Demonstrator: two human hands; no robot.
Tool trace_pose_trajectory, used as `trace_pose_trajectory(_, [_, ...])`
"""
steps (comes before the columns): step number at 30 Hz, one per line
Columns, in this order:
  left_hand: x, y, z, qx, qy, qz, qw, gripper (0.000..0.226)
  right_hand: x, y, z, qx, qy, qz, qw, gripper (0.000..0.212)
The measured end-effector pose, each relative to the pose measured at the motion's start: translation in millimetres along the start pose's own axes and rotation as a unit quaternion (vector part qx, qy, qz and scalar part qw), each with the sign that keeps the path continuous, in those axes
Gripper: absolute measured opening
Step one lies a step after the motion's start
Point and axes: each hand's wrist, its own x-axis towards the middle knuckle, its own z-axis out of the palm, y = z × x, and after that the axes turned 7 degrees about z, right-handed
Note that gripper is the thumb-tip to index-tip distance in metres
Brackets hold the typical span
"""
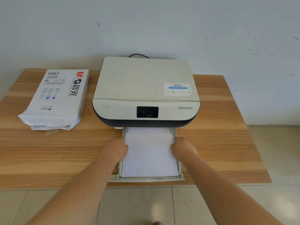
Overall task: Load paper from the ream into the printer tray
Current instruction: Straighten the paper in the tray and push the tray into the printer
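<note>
On the striped wooden table point(219, 143) we see a cream flatbed printer with a dark front band point(146, 88), its pale plastic tray point(146, 179) pulled out toward us and holding a stack of white paper point(149, 153); a torn-open white paper ream wrapper point(56, 98) lies well apart at the left. Our left hand point(116, 149) and right hand point(182, 148) sit with fingers curled at the stack's two side edges; whether they pinch the sheets or the tray rails, we cannot tell.

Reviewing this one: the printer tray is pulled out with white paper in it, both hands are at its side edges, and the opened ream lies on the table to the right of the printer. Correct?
Not quite. The head view shows the opened ream lying to the left of the printer, not the right. The rest holds: the tray is pulled out with white paper in it, the left hand and right hand at its side edges.
</note>
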Motion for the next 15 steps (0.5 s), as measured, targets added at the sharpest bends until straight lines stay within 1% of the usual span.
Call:
trace_pose_trajectory(4, [0, 0, 0, 0.008, -0.001, 0.003, 1.0, 0.02, -1, -1, 1, -0.004, 0.008, 0.002, 1.0, 0.035])
trace_pose_trajectory(11, [-5, -1, -4, 0.015, -0.013, 0.015, 1.0, 0.024, -4, 2, 0, -0.011, 0.006, -0.009, 1.0, 0.036])
trace_pose_trajectory(15, [-14, 1, -9, 0.028, 0.001, 0.036, 0.999, 0.028, -8, 6, -4, -0.015, 0.002, -0.02, 1.0, 0.035])
